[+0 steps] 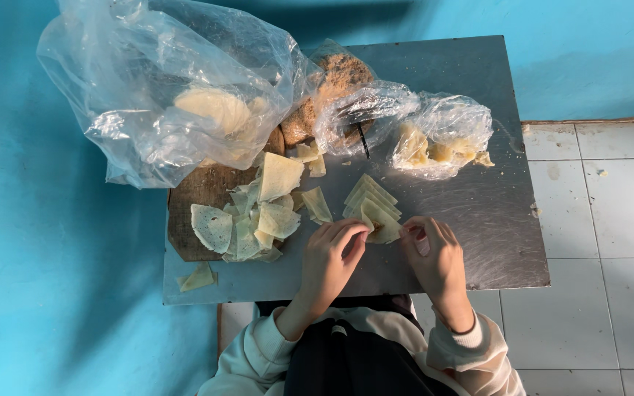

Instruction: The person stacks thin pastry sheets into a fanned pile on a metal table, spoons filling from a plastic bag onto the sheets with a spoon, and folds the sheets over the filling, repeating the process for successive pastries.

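Steel table (478,213): both hands (383,253) pinch one pale wrapper (383,226) between their fingertips.

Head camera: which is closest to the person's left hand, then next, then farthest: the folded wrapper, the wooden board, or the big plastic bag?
From the left hand:
1. Folded wrapper, touching its fingertips.
2. Wooden board, to the left on the table.
3. Big plastic bag, far corner, upper left.

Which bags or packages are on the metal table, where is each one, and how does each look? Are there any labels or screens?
Large plastic bag: far left, clear and crumpled, round pale sheets inside.
Middle plastic bag: far edge, centre, clear, brown crumbly filling.
Small plastic bag: right of the middle bag, clear, pale yellow pieces inside.
No labels, signs or screens in view.
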